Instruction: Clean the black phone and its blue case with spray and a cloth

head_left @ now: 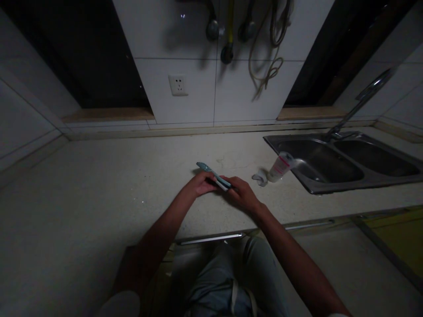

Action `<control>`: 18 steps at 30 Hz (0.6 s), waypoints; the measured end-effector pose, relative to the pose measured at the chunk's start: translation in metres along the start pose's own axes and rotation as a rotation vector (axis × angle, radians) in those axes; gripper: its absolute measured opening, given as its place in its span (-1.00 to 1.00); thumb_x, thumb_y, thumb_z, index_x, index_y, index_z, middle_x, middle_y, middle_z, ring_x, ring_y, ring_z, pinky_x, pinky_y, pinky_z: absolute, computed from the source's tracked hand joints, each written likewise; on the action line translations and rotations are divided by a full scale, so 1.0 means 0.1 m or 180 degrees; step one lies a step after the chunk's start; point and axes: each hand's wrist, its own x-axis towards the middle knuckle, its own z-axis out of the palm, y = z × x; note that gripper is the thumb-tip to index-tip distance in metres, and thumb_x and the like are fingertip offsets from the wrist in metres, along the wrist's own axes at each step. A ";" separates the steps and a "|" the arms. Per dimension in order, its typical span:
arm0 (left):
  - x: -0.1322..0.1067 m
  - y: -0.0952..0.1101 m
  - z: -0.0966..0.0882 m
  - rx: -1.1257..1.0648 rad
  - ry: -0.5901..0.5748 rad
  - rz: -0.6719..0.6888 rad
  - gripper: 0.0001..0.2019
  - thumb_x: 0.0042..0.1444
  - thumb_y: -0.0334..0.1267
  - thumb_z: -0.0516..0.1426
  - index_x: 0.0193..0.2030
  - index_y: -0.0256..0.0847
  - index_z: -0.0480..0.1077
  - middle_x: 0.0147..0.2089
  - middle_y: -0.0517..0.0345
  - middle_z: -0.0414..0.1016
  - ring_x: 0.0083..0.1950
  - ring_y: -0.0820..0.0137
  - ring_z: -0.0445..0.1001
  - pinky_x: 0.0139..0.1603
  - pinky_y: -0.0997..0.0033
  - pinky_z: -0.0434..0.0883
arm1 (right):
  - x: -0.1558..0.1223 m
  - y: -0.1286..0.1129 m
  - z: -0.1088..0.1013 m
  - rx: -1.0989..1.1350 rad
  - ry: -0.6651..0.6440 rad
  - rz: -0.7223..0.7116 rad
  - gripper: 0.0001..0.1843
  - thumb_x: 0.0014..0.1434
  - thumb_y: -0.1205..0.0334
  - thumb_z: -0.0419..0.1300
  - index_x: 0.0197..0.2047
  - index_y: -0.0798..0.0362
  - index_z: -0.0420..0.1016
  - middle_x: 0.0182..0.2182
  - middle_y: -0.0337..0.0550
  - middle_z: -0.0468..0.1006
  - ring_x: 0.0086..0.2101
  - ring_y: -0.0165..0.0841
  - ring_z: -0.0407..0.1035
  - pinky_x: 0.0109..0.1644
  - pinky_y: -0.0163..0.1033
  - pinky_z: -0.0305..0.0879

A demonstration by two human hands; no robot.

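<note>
Over the worktop in front of me, my left hand (202, 184) and my right hand (243, 193) meet on a slim teal item (211, 171). It is long and flat, with a pale strip along its lower side and a dark end near my right fingers. Its kind is too unclear to tell in this dim light. The left fingers are closed around its middle, and the right fingers grip its right end. Just right of my right hand lie a small crumpled white piece (260, 178) and a clear plastic cup with red markings (280, 167).
The pale worktop (109, 176) runs along a tiled wall. At the right is a steel double sink (313, 187) with a tall tap (350, 114). A socket (178, 85), pipe valves (227, 53) and a looped cord (272, 70) are on the wall. My legs (214, 281) are by the front edge.
</note>
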 end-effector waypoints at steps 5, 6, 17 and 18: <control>-0.01 0.03 -0.10 0.0278 -0.0284 -0.0021 -0.65 -0.24 -0.61 0.08 -0.23 -0.37 0.44 -0.18 -0.08 0.61 0.02 0.16 0.55 0.29 -0.08 0.31 | 0.01 -0.02 -0.05 -0.0364 -0.0162 -0.0154 -0.56 0.30 0.26 0.04 0.21 0.02 0.45 0.06 -0.01 0.60 -0.02 -0.19 0.48 0.09 -0.06 0.39; -0.01 0.04 -0.11 0.0303 -0.0316 0.0007 -0.64 -0.24 -0.62 0.09 -0.22 -0.37 0.45 -0.18 -0.07 0.61 0.02 0.17 0.55 0.29 -0.06 0.31 | 0.01 -0.01 -0.05 -0.0424 -0.0167 -0.0195 -0.56 0.30 0.27 0.04 0.22 0.03 0.44 0.06 0.01 0.60 -0.02 -0.18 0.48 0.09 -0.06 0.39; 0.02 0.04 -0.27 0.0421 -0.0580 0.0175 -0.53 -0.29 -0.62 0.12 -0.14 -0.36 0.47 -0.16 -0.09 0.61 -0.04 0.20 0.54 0.14 0.06 0.40 | -0.03 -0.05 0.01 -0.0984 -0.0069 -0.0542 -0.54 0.32 0.33 0.06 0.27 0.09 0.33 0.10 0.06 0.56 0.00 -0.18 0.43 -0.02 -0.09 0.49; 0.02 0.04 -0.27 0.0458 -0.0627 0.0173 -0.53 -0.29 -0.62 0.12 -0.13 -0.36 0.47 -0.15 -0.10 0.60 -0.04 0.19 0.54 0.13 0.07 0.40 | -0.04 -0.05 0.01 -0.1020 -0.0065 -0.0566 -0.53 0.32 0.34 0.07 0.28 0.08 0.32 0.09 0.06 0.57 -0.01 -0.17 0.42 -0.03 -0.10 0.50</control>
